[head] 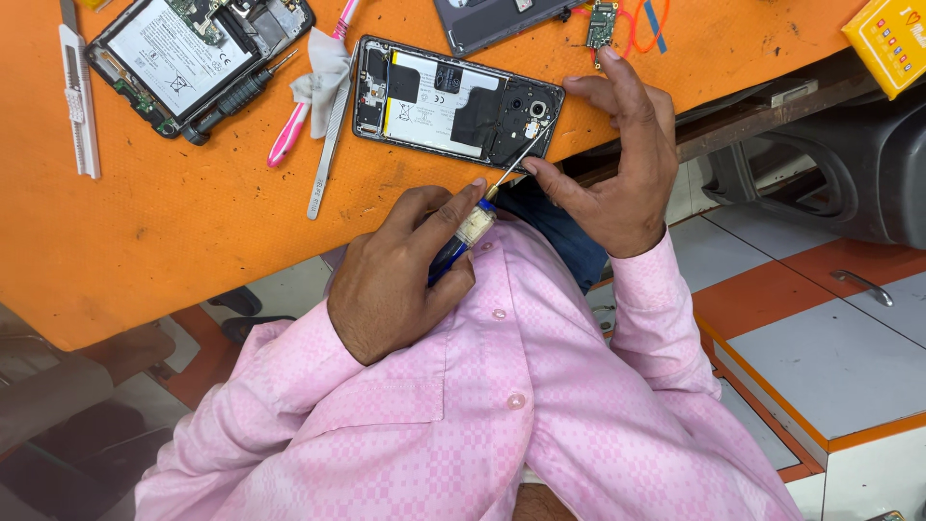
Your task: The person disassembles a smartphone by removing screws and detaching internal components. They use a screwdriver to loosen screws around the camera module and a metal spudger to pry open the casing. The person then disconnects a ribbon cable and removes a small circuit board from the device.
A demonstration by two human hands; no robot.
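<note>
An opened phone point(453, 96) with its back off and a white battery showing lies on the orange mat point(193, 232) near the table's edge. My left hand point(400, 275) is shut on a small screwdriver point(475, 227) with a blue and clear handle. Its thin shaft slants up to the phone's near right corner, beside the camera hole. My right hand point(622, 154) rests at the phone's right end: the thumb touches the corner by the screwdriver tip and the fingers arch over the mat's edge. It holds nothing.
A second opened phone point(193, 53) lies at the top left with a black screwdriver point(236, 96) beside it. A pink-handled tool point(294, 125), metal tweezers point(326, 154), a white cloth point(326, 72), a small circuit board point(603, 24) and a yellow box point(892, 43) are around.
</note>
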